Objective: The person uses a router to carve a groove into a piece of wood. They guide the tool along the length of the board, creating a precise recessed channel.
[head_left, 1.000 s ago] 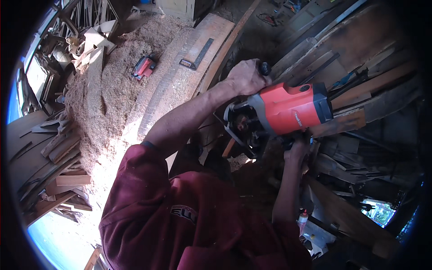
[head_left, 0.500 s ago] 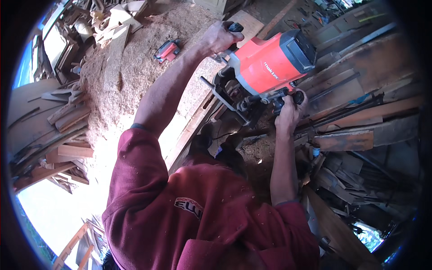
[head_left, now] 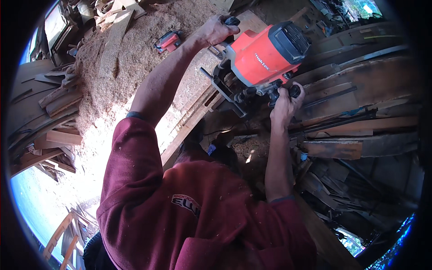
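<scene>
A red plunge router (head_left: 256, 58) with a black motor cap is between my two hands, tilted, over a long wooden workpiece (head_left: 191, 123). My left hand (head_left: 217, 32) is wrapped round the black knob on its far side. On the near-right side, my right hand (head_left: 287, 104) grips the other black handle, its thumb and fingers closed. The router's metal base and guide rods lie along the workpiece, which has a slot cut near its edge. The bit is hidden by the base.
A smaller red power tool (head_left: 169, 42) lies on a sawdust-covered bench (head_left: 148, 31) beyond my left arm. Long boards (head_left: 355, 85) are stacked at the right. Wood offcuts (head_left: 326, 180) crowd the lower right, and more scrap wood (head_left: 63, 137) is piled at the left.
The router and both hands sit slightly farther left in the picture and a little higher. The whole scene has shifted as my view turned. Both hands keep their grip.
</scene>
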{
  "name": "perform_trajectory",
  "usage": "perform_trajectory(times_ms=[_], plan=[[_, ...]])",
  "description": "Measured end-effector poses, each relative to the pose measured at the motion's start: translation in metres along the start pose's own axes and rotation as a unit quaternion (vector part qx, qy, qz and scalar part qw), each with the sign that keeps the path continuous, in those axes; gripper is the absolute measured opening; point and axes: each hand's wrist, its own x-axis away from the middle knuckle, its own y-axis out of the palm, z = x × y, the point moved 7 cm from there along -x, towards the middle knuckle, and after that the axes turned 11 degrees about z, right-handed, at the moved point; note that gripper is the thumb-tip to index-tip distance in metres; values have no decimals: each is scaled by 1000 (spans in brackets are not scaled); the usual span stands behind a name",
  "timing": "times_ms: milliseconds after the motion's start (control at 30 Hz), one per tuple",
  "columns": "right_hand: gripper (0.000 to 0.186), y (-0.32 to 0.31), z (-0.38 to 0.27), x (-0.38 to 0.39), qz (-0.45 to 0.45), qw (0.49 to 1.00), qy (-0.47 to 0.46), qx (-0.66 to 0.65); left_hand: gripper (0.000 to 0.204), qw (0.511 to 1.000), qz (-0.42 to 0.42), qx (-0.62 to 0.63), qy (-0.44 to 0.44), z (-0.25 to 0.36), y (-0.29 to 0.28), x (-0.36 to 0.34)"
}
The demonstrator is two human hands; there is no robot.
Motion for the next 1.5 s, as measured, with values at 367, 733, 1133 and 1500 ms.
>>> perform_trajectory(times_ms=[367,733,1133,1500], plan=[[43,1,1,11,-30,986,-122,114,45,996,-21,-75,35,-19,-16,13],[52,6,2,0,-28,992,-43,115,15,998,-21,60,-16,0,-18,17],[45,11,6,-4,-18,996,-17,82,55,935,342,90,-15,-58,-94,143],[37,7,13,0,15,994,-85,67,78,940,-56,-330,-67,-83,37,272]])
